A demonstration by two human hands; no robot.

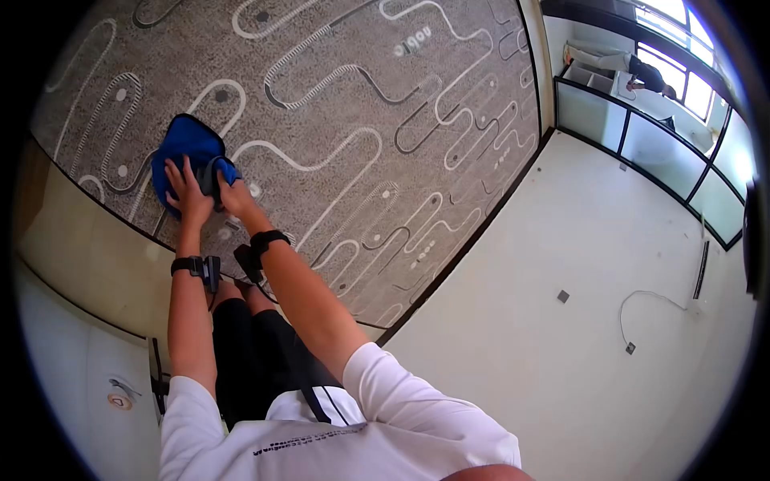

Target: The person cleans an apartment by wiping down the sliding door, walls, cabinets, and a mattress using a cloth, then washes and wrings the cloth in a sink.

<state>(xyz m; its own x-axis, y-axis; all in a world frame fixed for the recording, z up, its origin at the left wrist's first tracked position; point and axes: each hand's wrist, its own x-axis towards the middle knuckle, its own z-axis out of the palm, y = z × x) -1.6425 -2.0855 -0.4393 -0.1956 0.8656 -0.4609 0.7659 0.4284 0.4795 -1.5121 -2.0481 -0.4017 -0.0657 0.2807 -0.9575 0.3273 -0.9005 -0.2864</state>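
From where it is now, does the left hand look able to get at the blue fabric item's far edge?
Probably yes. The left hand lies on the blue fabric item with its fingers pointing toward that edge, and nothing visible stands between; the right hand sits off to the side.

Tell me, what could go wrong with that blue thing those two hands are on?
Maybe two things. The left grip has its fingers spread across the blue thing instead of curled around it, so that side might slip toward the patterned carpet if the right grip lets go. Also, the dark wrist devices sit quite near each other, so they could bump if the arms come closer together.
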